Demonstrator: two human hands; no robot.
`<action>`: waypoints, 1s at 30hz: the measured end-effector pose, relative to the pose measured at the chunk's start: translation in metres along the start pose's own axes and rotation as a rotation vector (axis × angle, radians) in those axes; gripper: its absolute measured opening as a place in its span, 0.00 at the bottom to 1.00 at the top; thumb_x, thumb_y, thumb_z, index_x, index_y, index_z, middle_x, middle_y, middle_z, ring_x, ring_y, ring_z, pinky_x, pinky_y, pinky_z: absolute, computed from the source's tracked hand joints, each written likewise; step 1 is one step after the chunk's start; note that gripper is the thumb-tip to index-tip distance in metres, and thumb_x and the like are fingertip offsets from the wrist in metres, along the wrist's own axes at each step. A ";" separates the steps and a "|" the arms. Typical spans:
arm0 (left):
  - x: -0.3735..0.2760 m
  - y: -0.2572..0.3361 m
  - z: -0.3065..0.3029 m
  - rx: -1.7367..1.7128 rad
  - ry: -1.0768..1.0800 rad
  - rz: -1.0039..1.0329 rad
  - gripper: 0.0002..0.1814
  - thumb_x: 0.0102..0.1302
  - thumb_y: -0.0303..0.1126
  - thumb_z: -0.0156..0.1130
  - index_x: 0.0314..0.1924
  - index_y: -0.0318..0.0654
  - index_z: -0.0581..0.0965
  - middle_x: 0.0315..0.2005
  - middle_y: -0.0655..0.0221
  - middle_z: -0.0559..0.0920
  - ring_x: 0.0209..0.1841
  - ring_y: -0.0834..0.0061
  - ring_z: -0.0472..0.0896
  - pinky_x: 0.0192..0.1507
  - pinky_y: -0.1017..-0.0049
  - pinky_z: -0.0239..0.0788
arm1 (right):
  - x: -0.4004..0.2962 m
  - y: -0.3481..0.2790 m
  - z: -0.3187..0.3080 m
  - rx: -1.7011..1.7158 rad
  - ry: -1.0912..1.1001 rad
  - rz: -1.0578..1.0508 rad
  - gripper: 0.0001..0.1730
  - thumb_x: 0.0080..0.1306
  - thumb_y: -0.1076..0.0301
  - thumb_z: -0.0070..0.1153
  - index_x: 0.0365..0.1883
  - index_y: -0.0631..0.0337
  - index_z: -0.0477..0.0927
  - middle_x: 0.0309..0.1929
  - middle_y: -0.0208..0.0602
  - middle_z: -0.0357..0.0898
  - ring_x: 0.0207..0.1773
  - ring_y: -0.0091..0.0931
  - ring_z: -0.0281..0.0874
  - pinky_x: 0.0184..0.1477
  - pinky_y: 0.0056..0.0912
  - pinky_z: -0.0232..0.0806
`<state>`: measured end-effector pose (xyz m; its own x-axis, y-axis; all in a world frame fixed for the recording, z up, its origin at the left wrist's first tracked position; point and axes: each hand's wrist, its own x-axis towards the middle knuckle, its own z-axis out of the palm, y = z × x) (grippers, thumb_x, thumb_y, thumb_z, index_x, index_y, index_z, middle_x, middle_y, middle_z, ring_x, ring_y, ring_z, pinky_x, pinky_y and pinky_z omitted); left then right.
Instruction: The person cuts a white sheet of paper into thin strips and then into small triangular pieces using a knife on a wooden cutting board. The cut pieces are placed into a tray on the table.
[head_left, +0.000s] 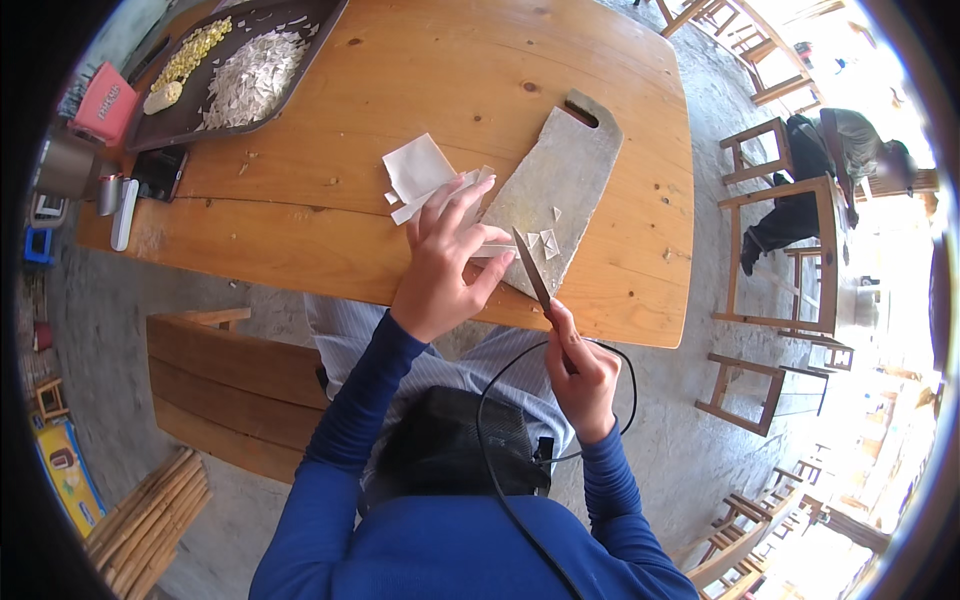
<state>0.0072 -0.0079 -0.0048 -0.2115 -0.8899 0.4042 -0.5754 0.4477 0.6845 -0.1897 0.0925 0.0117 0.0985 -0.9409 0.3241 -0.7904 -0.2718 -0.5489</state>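
My left hand (457, 259) pinches a thin pale strip (493, 250) between thumb and index finger at the lower left of a worn grey cutting board (574, 169). More pale strips lie under its other fingers. Beside them rests a stack of pale square sheets (420, 166). In my right hand (581, 360) is a knife (531, 266), its blade over the board near the strip's end. Several small cut pieces (550, 244) lie on the board just right of the blade. What the sheets are made of, I cannot tell.
At the table's upper left stands a dark tray (281, 105) with a heap of pale cut pieces (251, 79) and yellow kernels (193, 51). Near it are a phone (161, 174), a white case (124, 216) and a pink basket (105, 105). Another person (855, 142) bends over a table at right.
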 end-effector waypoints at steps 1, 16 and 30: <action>0.000 0.001 -0.001 0.002 0.012 -0.012 0.05 0.59 0.33 0.70 0.36 0.46 0.85 0.68 0.66 0.72 0.74 0.56 0.60 0.72 0.56 0.47 | 0.000 0.000 0.000 -0.010 -0.017 -0.016 0.31 0.56 0.82 0.62 0.61 0.59 0.80 0.13 0.34 0.66 0.14 0.24 0.69 0.22 0.28 0.65; 0.000 0.001 0.000 0.009 0.044 -0.053 0.03 0.57 0.30 0.71 0.32 0.44 0.85 0.68 0.68 0.72 0.73 0.55 0.61 0.72 0.57 0.50 | 0.007 0.004 0.004 -0.075 -0.056 -0.068 0.35 0.54 0.81 0.63 0.63 0.57 0.79 0.12 0.30 0.64 0.14 0.23 0.67 0.22 0.31 0.64; -0.002 -0.007 0.005 -0.020 0.087 -0.051 0.06 0.56 0.36 0.73 0.31 0.46 0.83 0.67 0.66 0.72 0.73 0.56 0.61 0.70 0.55 0.49 | 0.010 -0.017 -0.003 -0.289 -0.130 -0.136 0.39 0.55 0.77 0.63 0.69 0.57 0.73 0.13 0.28 0.63 0.15 0.23 0.67 0.21 0.32 0.63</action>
<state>0.0079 -0.0097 -0.0138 -0.1123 -0.9011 0.4188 -0.5675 0.4041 0.7174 -0.1771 0.0879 0.0263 0.2762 -0.9228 0.2686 -0.9016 -0.3455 -0.2601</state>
